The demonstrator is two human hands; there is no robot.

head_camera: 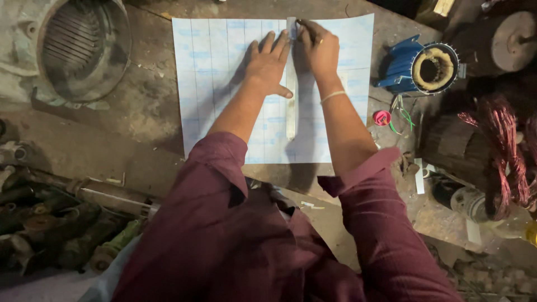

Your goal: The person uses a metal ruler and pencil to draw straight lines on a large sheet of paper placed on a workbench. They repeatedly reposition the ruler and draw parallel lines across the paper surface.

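Head view: a person in maroon sleeves leans over a pale sheet spread flat on a grimy workbench. The sheet carries faint blue print and ruled vertical lines. A long metal ruler lies upright across its middle, running from the top edge down toward the lower part.

The left hand lies flat, fingers spread wide, palm pressing the sheet just left of the ruler, thumb touching the ruler's edge. The right hand is curled narrow around a thin pen, its tip at the ruler's upper end near the sheet's top edge. A pale bangle circles the right wrist.

Around the sheet: a ribbed round motor housing sits at upper left. A blue stator with a tan winding stands just right of the sheet, and a small pink spool lies near the sheet's right edge. A bundle of copper wire hangs at far right. Dark greasy shafts pile up at lower left.
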